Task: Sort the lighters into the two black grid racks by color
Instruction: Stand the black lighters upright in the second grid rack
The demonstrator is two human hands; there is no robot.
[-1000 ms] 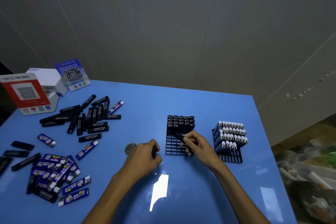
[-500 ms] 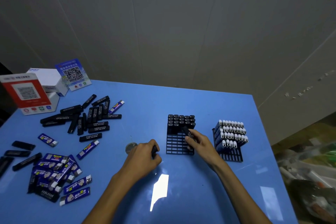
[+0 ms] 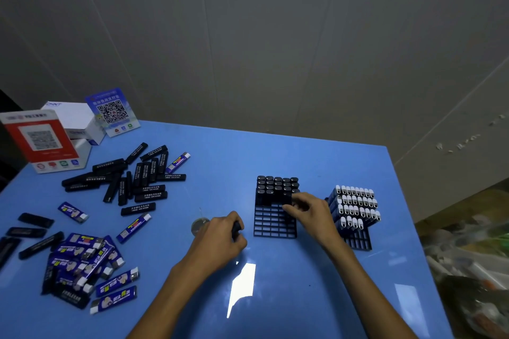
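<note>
Two black grid racks stand on the blue table. The left rack point(image 3: 274, 224) has black lighters filling its far rows. The right rack point(image 3: 358, 241) holds blue lighters with white caps. My right hand point(image 3: 309, 209) pinches a black lighter point(image 3: 296, 202) at the right side of the left rack, lowering it into a cell beside the filled rows. My left hand point(image 3: 220, 237) rests on the table left of that rack and grips black lighters point(image 3: 236, 228). A loose heap of black lighters point(image 3: 132, 176) lies at the far left, and a pile of blue lighters point(image 3: 85, 261) at the near left.
Two QR-code stands, one red point(image 3: 41, 140) and one blue point(image 3: 113, 111), and a white box point(image 3: 73, 118) stand at the table's far left corner. A small round disc point(image 3: 199, 224) lies by my left hand. Clutter sits on the floor past the table's right edge.
My right hand has carried the black lighter from the front middle of the left rack to its right side, tipped it upright and brought it down to a cell. My left hand has stayed put.
</note>
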